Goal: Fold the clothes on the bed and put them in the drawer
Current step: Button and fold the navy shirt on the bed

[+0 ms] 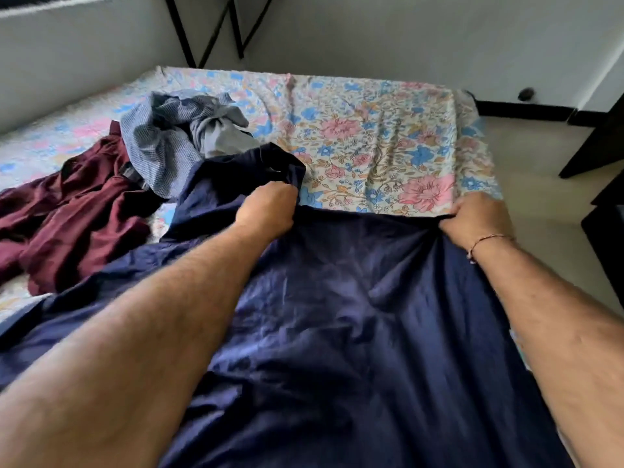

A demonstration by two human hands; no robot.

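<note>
A large navy blue garment (pixel 354 315) lies spread across the near part of the bed (pixel 371 130), which has a floral sheet. My left hand (pixel 266 207) grips a bunched part of its far edge. My right hand (pixel 476 216) grips the same edge farther right, near the bed's side, and the cloth is stretched between the two hands. A crumpled grey-blue checked shirt (pixel 169 136) lies beyond my left hand. A maroon garment (pixel 71 214) lies rumpled at the left.
A dark piece of furniture (pixel 604 157) stands on the pale floor to the right of the bed. A black metal frame (pixel 216 32) leans in the corner behind the bed. White walls close off the far side.
</note>
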